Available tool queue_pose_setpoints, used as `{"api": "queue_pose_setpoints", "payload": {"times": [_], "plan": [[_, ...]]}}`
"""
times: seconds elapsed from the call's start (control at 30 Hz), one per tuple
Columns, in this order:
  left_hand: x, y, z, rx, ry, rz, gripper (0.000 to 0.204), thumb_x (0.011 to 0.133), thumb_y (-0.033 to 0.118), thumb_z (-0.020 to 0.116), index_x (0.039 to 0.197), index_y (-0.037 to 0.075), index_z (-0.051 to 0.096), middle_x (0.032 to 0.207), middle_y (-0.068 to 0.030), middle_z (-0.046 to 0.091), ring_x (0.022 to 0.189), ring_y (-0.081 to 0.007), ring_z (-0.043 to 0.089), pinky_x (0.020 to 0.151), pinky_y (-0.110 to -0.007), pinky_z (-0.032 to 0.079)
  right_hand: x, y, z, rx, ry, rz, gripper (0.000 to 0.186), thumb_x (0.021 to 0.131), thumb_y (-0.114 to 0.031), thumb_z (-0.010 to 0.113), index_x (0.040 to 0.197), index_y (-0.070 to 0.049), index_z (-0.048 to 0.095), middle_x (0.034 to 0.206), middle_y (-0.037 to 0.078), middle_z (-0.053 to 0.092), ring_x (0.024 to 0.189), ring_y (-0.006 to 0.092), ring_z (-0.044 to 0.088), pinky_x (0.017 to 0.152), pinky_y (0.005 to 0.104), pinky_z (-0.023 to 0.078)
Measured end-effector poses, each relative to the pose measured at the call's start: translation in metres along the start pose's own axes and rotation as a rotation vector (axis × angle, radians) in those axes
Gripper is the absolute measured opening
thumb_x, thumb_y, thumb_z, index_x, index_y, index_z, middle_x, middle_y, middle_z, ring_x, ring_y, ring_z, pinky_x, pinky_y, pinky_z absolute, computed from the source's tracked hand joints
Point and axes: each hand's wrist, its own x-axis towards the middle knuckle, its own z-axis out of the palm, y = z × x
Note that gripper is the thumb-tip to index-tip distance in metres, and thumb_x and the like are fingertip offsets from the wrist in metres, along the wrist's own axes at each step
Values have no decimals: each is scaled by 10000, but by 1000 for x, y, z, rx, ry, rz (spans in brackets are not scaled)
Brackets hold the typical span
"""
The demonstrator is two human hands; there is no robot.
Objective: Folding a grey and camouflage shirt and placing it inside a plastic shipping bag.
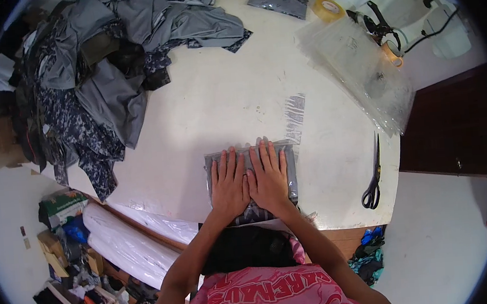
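A folded grey garment in a clear plastic bag [292, 174] lies flat at the near edge of the white table. Both palms press down on it. My left hand [230, 181] rests on its left half with fingers stretched toward the far side. Beside it, my right hand [268, 176] lies flat on the right half, fingers slightly spread. The thumbs meet near the middle. A dark patterned part of the garment shows below my wrists. Much of the package is hidden under my hands.
Grey and camouflage garments [94, 72] are heaped at the far left. A bagged garment [278, 0] and a tape roll [328, 9] sit at the back. Clear plastic bags [363, 68] spread at right, near a tape dispenser [379, 24]. Black-handled scissors [372, 190] lie by the right edge.
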Motion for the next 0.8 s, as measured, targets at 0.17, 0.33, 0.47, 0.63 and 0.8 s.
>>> {"api": "queue_pose_setpoints", "payload": {"times": [0.17, 0.33, 0.47, 0.63, 0.8], "plan": [[-3, -1, -2, -2, -3, 28, 547, 960, 223, 463, 1458, 2, 409, 1570, -224, 287, 1464, -400, 244, 1164, -578, 180, -3, 13, -3, 398, 120, 44, 659, 895, -234, 625, 1462, -4, 381, 1529, 226, 353, 1463, 380, 254, 1186, 512, 175], [-6, -12, -9, -346, 115, -5, 669, 889, 169, 669, 1468, -3, 383, 1553, -262, 282, 1450, -425, 253, 1171, -526, 217, -18, 48, -8, 721, 391, 239, 701, 871, -206, 689, 1449, 31, 370, 1430, 242, 451, 1343, 382, 405, 1123, 466, 301], [-34, -12, -37, -207, 191, -29, 675, 874, 165, 693, 1462, 9, 399, 1538, -300, 276, 1430, -461, 262, 1150, -537, 235, -46, 67, -32, 260, 367, 317, 672, 868, -264, 718, 1387, 57, 437, 1212, 244, 573, 1041, 361, 585, 883, 421, 480], [-63, -10, -14, 5, 93, -65, 608, 925, 230, 594, 1458, 9, 404, 1550, -305, 242, 1435, -477, 239, 1135, -588, 229, -42, 58, -52, 517, -109, 560, 420, 790, -295, 781, 993, 49, 651, 832, 182, 659, 729, 354, 637, 642, 405, 493], [-53, -10, 1, -17, 129, -81, 597, 953, 263, 545, 1471, 11, 389, 1549, -313, 237, 1440, -479, 225, 1149, -600, 178, -24, 62, -66, 1396, -38, 522, 164, 832, -59, 740, 757, -96, 599, 728, -70, 549, 644, 36, 433, 571, 229, 341]]}}
